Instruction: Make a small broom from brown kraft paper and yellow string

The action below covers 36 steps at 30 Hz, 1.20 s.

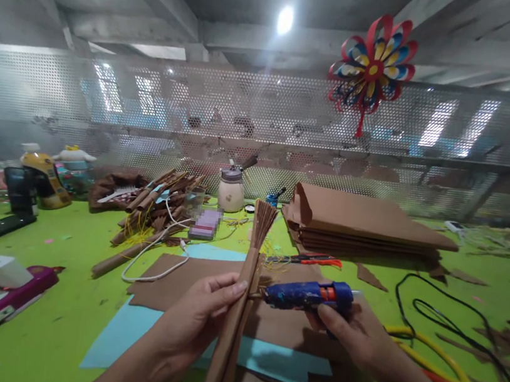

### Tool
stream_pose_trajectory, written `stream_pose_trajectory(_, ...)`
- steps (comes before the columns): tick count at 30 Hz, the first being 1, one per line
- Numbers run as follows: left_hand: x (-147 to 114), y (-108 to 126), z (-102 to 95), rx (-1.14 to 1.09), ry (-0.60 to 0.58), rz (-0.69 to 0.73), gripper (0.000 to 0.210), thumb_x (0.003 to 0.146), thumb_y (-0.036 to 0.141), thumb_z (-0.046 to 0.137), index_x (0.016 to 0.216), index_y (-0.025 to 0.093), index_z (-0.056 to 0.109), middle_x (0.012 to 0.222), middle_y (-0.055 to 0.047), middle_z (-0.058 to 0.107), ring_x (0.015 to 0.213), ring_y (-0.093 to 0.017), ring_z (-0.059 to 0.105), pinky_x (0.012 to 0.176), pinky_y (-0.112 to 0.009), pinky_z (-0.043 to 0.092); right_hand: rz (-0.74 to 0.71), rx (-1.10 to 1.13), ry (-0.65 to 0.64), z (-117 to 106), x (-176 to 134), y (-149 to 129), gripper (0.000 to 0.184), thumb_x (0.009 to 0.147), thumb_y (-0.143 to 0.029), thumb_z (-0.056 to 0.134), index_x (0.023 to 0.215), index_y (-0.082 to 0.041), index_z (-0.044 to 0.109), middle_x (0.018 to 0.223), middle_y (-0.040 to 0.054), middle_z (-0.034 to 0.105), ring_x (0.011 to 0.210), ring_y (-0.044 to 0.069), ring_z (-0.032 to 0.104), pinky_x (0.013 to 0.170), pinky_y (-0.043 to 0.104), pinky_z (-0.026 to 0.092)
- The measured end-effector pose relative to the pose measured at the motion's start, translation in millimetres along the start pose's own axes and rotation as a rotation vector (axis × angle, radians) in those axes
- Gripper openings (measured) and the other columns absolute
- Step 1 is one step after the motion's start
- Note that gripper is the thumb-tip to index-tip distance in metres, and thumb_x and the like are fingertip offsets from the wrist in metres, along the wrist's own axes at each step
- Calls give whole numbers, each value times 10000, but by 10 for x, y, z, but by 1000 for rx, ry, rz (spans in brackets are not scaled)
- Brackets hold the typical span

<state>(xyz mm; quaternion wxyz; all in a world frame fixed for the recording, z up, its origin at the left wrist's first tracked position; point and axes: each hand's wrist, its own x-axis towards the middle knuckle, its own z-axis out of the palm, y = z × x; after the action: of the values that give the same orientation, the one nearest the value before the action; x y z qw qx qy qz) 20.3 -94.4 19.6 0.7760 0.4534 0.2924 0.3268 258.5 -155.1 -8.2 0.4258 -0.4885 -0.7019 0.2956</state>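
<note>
Item one: a long, narrow roll of brown paper [226, 345] with a pleated, fanned-out top, standing at a slight lean in the middle of the bench, above flat sheets. The left hand [205, 303] gripped it, thumb pressed to the front, fingers curled behind.

Item two: a dark blue glue gun [309, 295] with an orange-red part at its side and a pale stick protruding from the rear. The right hand [361, 333] was closed around it. Its nozzle pointed left at the roll; whether the two touched could not be told.

Beneath both hands: flat brown paper sheets [152, 295] and light blue paper sheets [120, 343], overlapping on a bright green tabletop [62, 309].

Beyond, at left: a heap of brown paper rolls [154, 199] with yellow string trailing among them. Behind the roll: a cream jug with a grey lid [231, 191]. Beyond, at right: a thick stack of folded brown paper [373, 226]; in front of it, scissors with red-orange handles [321, 261].

Near left: a magenta power strip [25, 291], bearing a white, box-shaped plug adapter [4, 271].

Overhead, right: a red, blue and yellow flower-shaped ornament [374, 68].
</note>
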Motion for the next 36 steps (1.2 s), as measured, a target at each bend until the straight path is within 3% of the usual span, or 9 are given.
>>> stream_pose_trajectory(5,-8,16,7,-5,-43,13,258,773,253,639,979,102,677,790,-79,678,639,-93,591,583,-152,431,15,-52,83,-5,71,-43,425,908,-451,365,658,-149,527,608,16,490,576,119,424,542,241,350)
stream_pose_trajectory(17,70,-37,-54,24,45,-10,280,742,275,671,968,111,682,783,-73,681,645,-101,585,603,-172,432,42,-49,-97,33,-7,-48,354,886,-442,419,784,-143,580,657,17,532,609,131,464,544,225,389)
stream_pose_trajectory(25,80,-34,-63,42,88,-29,247,724,274,690,925,130,695,720,-28,653,590,-61,553,530,-134,393,-17,-101,-2,20,24,-85,298,891,-397,427,764,-166,564,635,10,528,595,135,477,550,222,407)
stream_pose_trajectory(30,93,-57,-84,63,78,-25,266,731,297,682,934,125,687,762,-50,654,628,-75,561,560,-148,411,1,-77,-61,36,-3,-82,288,884,-394,445,809,-154,584,707,30,579,667,152,516,608,231,433)
stream_pose_trajectory(36,108,-72,-109,83,107,-30,262,698,317,705,869,120,688,729,-46,639,621,-91,556,561,-172,410,41,-138,-86,25,-45,-22,294,881,-403,449,828,-147,585,666,15,546,612,136,475,565,228,405)
